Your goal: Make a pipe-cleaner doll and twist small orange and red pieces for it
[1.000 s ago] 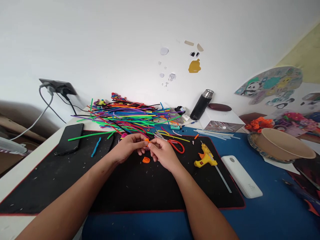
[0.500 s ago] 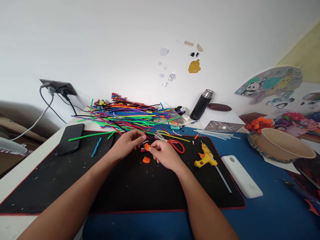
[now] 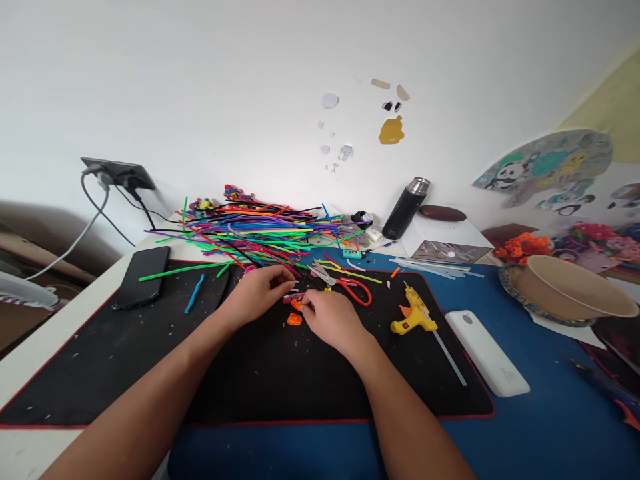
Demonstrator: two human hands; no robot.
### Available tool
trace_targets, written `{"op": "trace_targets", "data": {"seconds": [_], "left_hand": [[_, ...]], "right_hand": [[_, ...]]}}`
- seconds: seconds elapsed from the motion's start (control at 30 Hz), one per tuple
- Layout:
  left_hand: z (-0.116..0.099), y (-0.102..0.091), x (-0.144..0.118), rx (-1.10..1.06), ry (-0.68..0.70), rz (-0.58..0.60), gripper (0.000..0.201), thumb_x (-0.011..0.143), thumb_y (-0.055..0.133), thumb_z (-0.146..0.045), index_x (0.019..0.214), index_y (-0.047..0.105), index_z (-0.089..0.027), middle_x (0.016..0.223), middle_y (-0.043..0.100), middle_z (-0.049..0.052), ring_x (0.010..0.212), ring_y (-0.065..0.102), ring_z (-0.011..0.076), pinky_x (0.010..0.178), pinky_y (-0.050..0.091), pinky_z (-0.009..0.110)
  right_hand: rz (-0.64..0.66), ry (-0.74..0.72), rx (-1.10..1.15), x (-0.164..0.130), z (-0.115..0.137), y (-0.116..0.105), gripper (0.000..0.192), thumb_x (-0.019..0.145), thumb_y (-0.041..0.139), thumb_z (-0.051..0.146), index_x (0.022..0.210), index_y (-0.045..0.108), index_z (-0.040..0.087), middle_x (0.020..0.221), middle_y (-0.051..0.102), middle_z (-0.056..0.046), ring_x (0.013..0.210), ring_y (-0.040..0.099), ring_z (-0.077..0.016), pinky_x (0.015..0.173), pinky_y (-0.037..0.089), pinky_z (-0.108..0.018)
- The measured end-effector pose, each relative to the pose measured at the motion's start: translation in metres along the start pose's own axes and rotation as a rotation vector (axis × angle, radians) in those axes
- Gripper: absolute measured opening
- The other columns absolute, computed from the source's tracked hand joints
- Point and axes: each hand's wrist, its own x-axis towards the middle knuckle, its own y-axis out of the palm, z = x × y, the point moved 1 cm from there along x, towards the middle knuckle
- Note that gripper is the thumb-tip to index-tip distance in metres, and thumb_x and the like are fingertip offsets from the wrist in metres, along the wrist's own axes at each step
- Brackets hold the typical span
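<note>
My right hand (image 3: pixel 333 319) is closed in a pinch at the edge of a small orange bent piece (image 3: pixel 296 304), perhaps pipe cleaner, low over the black mat (image 3: pixel 300 387). My left hand (image 3: pixel 260 290) is just left of it, with fingers curled and thumb brought toward them; whatever they hold is too small to make out. A second orange piece (image 3: pixel 295 320), folded into a rounded shape, lies on the mat below the first. Behind the hands, partly covered by them, are small coloured scraps. Red-handled scissors (image 3: pixel 355 291) rest beyond my right hand, blades pointing up-left.
A heap of coloured pipe cleaners (image 3: pixel 260 230) lies along the wall. A yellow glue gun (image 3: pixel 415 315) and a white power bank (image 3: pixel 487 353) are at right, a black phone (image 3: pixel 143 277) and blue twisted piece (image 3: pixel 195 293) at left. A black flask (image 3: pixel 407 209) stands at the back.
My right hand has lowered the orange piece slightly toward the mat, closer to the other orange piece. My left fingers have curled further down. The whole view has shifted slightly.
</note>
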Motion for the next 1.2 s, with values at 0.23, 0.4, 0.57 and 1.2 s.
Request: {"op": "trace_targets", "data": {"seconds": [0.23,0.4,0.57,1.2], "left_hand": [[0.0043,0.0049,-0.001,0.267,0.197,0.157,0.022,0.095,0.056,-0.029,0.097,0.078,-0.024,0.102,0.076,0.007,0.091,0.07,0.025,0.08,0.049,0.032],[0.0057,0.0062,-0.0017,0.312,0.195,0.182,0.015,0.092,0.061,-0.028,0.092,0.076,-0.024,0.095,0.074,0.007,0.085,0.067,0.0246,0.074,0.047,0.033],[0.0032,0.0071,-0.0024,0.329,0.17,0.199,0.015,0.091,0.062,-0.028,0.085,0.074,-0.022,0.088,0.073,0.007,0.08,0.065,0.0244,0.07,0.044,0.032],[0.0055,0.0106,-0.0025,0.32,0.216,0.275,0.019,0.092,0.059,-0.025,0.088,0.077,-0.022,0.089,0.075,0.008,0.084,0.067,0.0249,0.074,0.045,0.032]], "right_hand": [[0.008,0.006,-0.014,0.0001,0.0008,0.0015,0.015,0.1,0.06,0.032,0.105,0.073,0.024,0.096,0.079,-0.006,0.089,0.074,-0.0238,0.068,0.04,-0.03],[0.012,0.005,-0.022,-0.0004,0.0003,0.0023,0.017,0.101,0.058,0.032,0.106,0.073,0.024,0.096,0.078,-0.006,0.089,0.072,-0.024,0.07,0.041,-0.03],[0.021,0.008,-0.035,-0.0004,0.0012,0.0014,0.019,0.102,0.056,0.032,0.107,0.072,0.024,0.096,0.078,-0.007,0.089,0.072,-0.0239,0.07,0.041,-0.03],[0.038,0.001,-0.044,-0.0007,0.0029,-0.0014,0.019,0.102,0.054,0.03,0.107,0.071,0.023,0.095,0.077,-0.007,0.088,0.072,-0.0243,0.07,0.041,-0.031]]}}
